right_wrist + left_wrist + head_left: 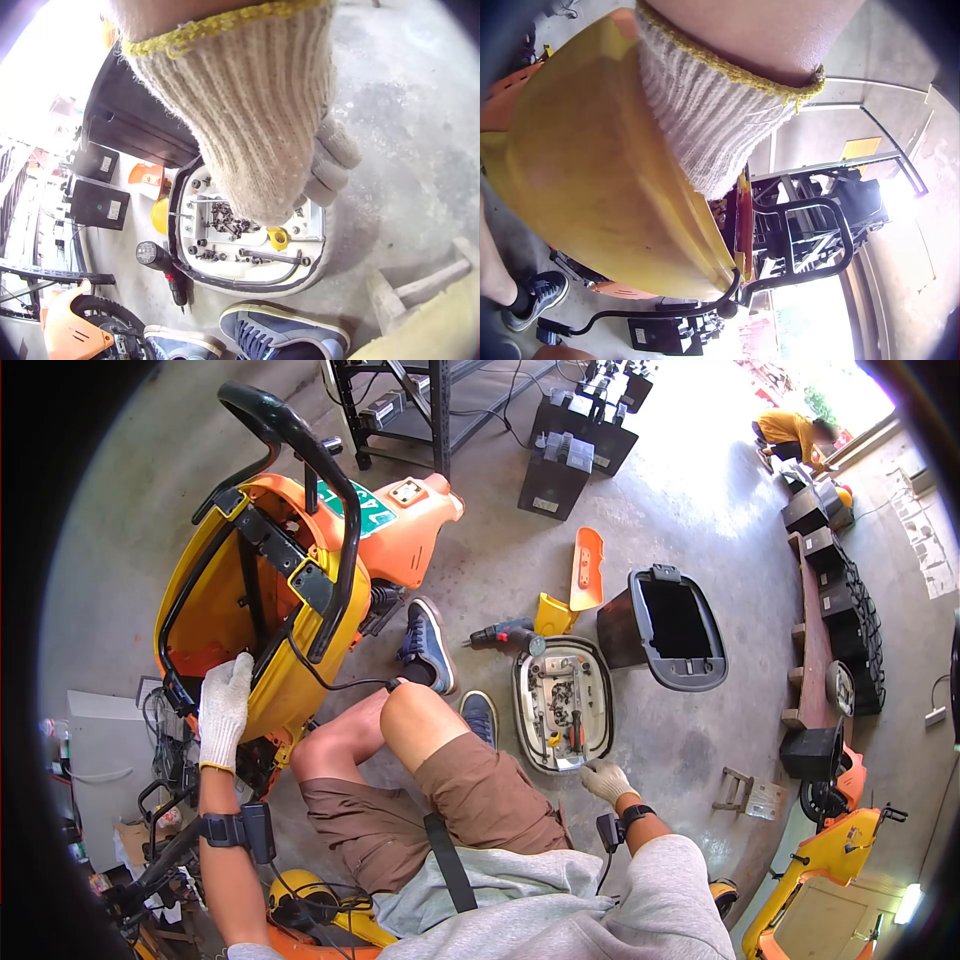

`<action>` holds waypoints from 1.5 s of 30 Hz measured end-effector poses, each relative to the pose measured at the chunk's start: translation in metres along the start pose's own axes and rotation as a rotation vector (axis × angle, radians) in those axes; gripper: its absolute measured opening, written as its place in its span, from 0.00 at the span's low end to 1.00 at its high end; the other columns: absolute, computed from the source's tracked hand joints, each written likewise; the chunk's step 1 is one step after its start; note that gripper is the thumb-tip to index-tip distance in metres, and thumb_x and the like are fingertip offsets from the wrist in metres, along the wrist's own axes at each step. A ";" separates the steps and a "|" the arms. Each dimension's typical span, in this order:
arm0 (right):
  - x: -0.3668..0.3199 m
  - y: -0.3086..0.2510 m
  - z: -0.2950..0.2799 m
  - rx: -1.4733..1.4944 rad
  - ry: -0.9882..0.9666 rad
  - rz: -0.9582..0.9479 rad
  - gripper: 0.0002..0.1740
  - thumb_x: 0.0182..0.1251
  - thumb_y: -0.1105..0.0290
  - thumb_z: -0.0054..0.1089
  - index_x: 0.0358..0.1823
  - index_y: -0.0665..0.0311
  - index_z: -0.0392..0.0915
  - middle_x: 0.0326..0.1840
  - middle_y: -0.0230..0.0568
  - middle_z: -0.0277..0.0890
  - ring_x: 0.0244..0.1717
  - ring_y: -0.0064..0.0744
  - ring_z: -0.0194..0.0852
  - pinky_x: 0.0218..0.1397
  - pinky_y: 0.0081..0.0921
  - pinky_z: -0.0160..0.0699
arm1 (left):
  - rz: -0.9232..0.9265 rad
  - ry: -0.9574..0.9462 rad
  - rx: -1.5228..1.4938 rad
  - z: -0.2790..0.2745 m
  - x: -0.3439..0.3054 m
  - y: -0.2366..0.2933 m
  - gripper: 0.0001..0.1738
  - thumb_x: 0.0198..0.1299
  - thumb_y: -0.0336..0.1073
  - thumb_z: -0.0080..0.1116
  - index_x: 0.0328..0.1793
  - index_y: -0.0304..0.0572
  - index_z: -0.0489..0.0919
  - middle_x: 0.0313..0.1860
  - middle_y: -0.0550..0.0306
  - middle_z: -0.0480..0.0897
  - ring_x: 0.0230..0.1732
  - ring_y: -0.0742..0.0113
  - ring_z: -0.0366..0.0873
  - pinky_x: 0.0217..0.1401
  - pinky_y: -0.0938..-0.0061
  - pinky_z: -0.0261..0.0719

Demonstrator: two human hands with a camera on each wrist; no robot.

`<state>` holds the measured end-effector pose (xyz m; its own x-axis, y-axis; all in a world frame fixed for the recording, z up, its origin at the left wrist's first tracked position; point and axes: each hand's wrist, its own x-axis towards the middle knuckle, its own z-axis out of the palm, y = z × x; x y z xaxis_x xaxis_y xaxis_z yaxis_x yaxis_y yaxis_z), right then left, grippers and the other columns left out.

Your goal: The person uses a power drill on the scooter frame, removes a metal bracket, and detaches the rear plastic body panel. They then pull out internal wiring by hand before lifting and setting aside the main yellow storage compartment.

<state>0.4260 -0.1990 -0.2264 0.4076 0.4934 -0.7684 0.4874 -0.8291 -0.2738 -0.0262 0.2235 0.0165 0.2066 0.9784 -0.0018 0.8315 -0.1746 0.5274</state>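
My left hand (pixel 224 705), in a white knit glove, is at the rim of a yellow scooter body shell (pixel 290 695). In the left wrist view the glove (pixel 709 112) overlaps the shell's edge and its fingers are hidden. My right hand (pixel 607 782), gloved too, hovers by the near end of a white tray-like shell (pixel 522 705) with a dark rim. Its fingers (pixel 330 172) hang loosely curled in the right wrist view. Inside lie dark screws (pixel 229 221), an orange-handled tool (pixel 576 735), a wrench-like tool (pixel 281 256) and a small yellow piece (pixel 278 238).
A cordless drill (pixel 505 635) lies beside the tray, near orange (pixel 587 568) and yellow (pixel 553 615) panels. A black bin (pixel 625 630) stands beyond. Black battery boxes (pixel 553 478) and a metal rack (pixel 440 410) are farther off. Another person (pixel 787 432) crouches far right.
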 end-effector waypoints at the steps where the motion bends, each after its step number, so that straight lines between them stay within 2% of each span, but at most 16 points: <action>1: 0.001 0.001 0.001 -0.005 0.008 -0.007 0.29 0.64 0.47 0.50 0.52 0.62 0.86 0.54 0.60 0.82 0.60 0.59 0.79 0.66 0.45 0.75 | 0.003 0.006 0.006 0.000 -0.001 0.002 0.30 0.75 0.53 0.49 0.34 0.25 0.74 0.24 0.40 0.74 0.27 0.54 0.66 0.38 0.57 0.69; 5: 0.005 0.010 0.006 -0.067 0.054 -0.091 0.24 0.62 0.50 0.51 0.42 0.62 0.86 0.40 0.54 0.86 0.46 0.55 0.84 0.54 0.44 0.79 | -0.006 0.000 0.025 0.000 0.000 0.003 0.30 0.75 0.52 0.49 0.34 0.25 0.74 0.24 0.39 0.74 0.27 0.54 0.65 0.37 0.57 0.69; 6: 0.025 0.035 0.023 -0.245 0.118 -0.266 0.20 0.62 0.52 0.54 0.38 0.61 0.85 0.40 0.56 0.85 0.45 0.60 0.82 0.52 0.48 0.80 | -0.014 -0.031 0.074 -0.002 0.000 0.004 0.29 0.75 0.52 0.47 0.35 0.26 0.76 0.27 0.34 0.76 0.28 0.45 0.71 0.38 0.54 0.69; 7: 0.025 0.035 0.023 -0.231 0.102 -0.264 0.19 0.62 0.53 0.56 0.39 0.62 0.83 0.42 0.58 0.84 0.45 0.65 0.81 0.51 0.51 0.79 | -0.005 -0.018 0.155 -0.004 -0.003 0.015 0.30 0.74 0.52 0.44 0.36 0.28 0.78 0.33 0.31 0.80 0.35 0.34 0.78 0.41 0.49 0.71; 9: 0.037 0.050 0.026 -0.417 0.041 -0.399 0.23 0.64 0.49 0.54 0.47 0.58 0.83 0.45 0.62 0.83 0.49 0.67 0.80 0.54 0.54 0.79 | 0.185 -0.027 0.339 -0.005 -0.009 0.018 0.24 0.74 0.47 0.40 0.37 0.35 0.78 0.38 0.35 0.82 0.44 0.34 0.79 0.48 0.44 0.74; 11: 0.009 0.013 0.005 -0.258 0.069 -0.229 0.27 0.62 0.44 0.53 0.42 0.62 0.86 0.45 0.61 0.84 0.51 0.64 0.81 0.56 0.51 0.79 | 0.307 0.047 0.448 -0.003 -0.011 0.018 0.16 0.70 0.41 0.43 0.38 0.39 0.77 0.37 0.39 0.83 0.42 0.37 0.81 0.47 0.45 0.77; 12: 0.022 0.023 0.013 -0.274 0.074 -0.199 0.27 0.60 0.45 0.54 0.35 0.65 0.87 0.40 0.58 0.86 0.49 0.58 0.84 0.54 0.49 0.80 | 0.213 0.062 0.280 -0.004 -0.013 0.024 0.23 0.72 0.48 0.43 0.37 0.35 0.79 0.38 0.34 0.82 0.45 0.31 0.77 0.47 0.44 0.72; 14: 0.022 0.021 0.009 -0.314 0.036 -0.205 0.26 0.60 0.46 0.54 0.29 0.64 0.88 0.28 0.49 0.86 0.38 0.47 0.89 0.49 0.41 0.84 | 0.206 0.075 0.375 0.010 -0.007 0.003 0.17 0.70 0.41 0.42 0.38 0.38 0.78 0.37 0.37 0.81 0.43 0.34 0.79 0.48 0.45 0.75; 17: 0.027 0.017 0.003 -0.195 -0.101 -0.042 0.25 0.63 0.49 0.57 0.27 0.66 0.87 0.25 0.42 0.86 0.29 0.34 0.88 0.40 0.33 0.86 | -0.091 0.031 0.204 0.000 -0.009 0.024 0.22 0.68 0.49 0.43 0.41 0.41 0.82 0.44 0.37 0.85 0.49 0.33 0.82 0.55 0.43 0.77; 23: -0.017 -0.036 -0.022 -0.075 -0.100 0.041 0.26 0.67 0.48 0.58 0.25 0.66 0.85 0.23 0.41 0.84 0.24 0.36 0.84 0.32 0.34 0.85 | -0.235 0.016 0.134 -0.013 -0.019 0.050 0.21 0.68 0.50 0.44 0.48 0.44 0.83 0.47 0.37 0.86 0.50 0.33 0.83 0.57 0.43 0.79; 27: -0.026 -0.051 -0.027 -0.050 -0.081 0.090 0.27 0.70 0.47 0.55 0.30 0.67 0.85 0.23 0.41 0.83 0.23 0.38 0.83 0.32 0.35 0.84 | -0.216 0.046 0.093 -0.011 -0.020 0.049 0.19 0.66 0.49 0.47 0.44 0.45 0.82 0.44 0.36 0.85 0.49 0.32 0.82 0.53 0.43 0.78; 30: 0.002 -0.020 -0.015 -0.226 -0.013 -0.170 0.23 0.71 0.52 0.52 0.46 0.65 0.86 0.24 0.43 0.83 0.24 0.40 0.83 0.35 0.35 0.84 | -0.216 0.053 0.101 -0.010 -0.018 0.048 0.19 0.66 0.48 0.46 0.44 0.46 0.83 0.44 0.37 0.85 0.48 0.32 0.82 0.53 0.43 0.78; 34: 0.019 -0.025 -0.015 -0.162 0.219 -0.349 0.20 0.68 0.59 0.56 0.51 0.65 0.86 0.29 0.43 0.86 0.29 0.34 0.85 0.39 0.32 0.84 | -0.194 0.035 0.098 -0.014 -0.021 0.051 0.23 0.67 0.55 0.48 0.41 0.45 0.85 0.41 0.38 0.86 0.46 0.35 0.83 0.51 0.45 0.79; 41: -0.025 -0.202 -0.101 0.433 0.112 -0.522 0.15 0.70 0.68 0.55 0.48 0.71 0.85 0.33 0.33 0.82 0.31 0.22 0.80 0.37 0.24 0.80 | -0.107 -0.023 0.074 -0.019 -0.028 0.071 0.28 0.70 0.62 0.44 0.48 0.48 0.84 0.41 0.39 0.87 0.47 0.38 0.85 0.51 0.48 0.80; 43: -0.044 -0.259 -0.125 0.491 0.214 -0.696 0.15 0.71 0.69 0.55 0.49 0.73 0.82 0.35 0.33 0.81 0.32 0.22 0.79 0.38 0.24 0.81 | -0.017 -0.241 0.189 -0.019 -0.027 0.092 0.32 0.69 0.66 0.45 0.63 0.52 0.77 0.50 0.40 0.86 0.51 0.38 0.84 0.54 0.51 0.81; 45: -0.051 -0.313 -0.148 0.573 0.236 -0.842 0.20 0.70 0.62 0.60 0.53 0.71 0.82 0.36 0.39 0.84 0.33 0.24 0.81 0.40 0.25 0.79 | 0.110 -0.218 0.177 -0.014 -0.028 0.109 0.41 0.63 0.72 0.50 0.71 0.52 0.71 0.57 0.40 0.83 0.55 0.39 0.83 0.55 0.50 0.81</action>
<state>0.3666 0.0744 -0.0164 0.2764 0.9572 -0.0862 0.2698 -0.1634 -0.9489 0.0509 0.1784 0.0859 0.3900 0.9093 -0.1455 0.8711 -0.3131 0.3783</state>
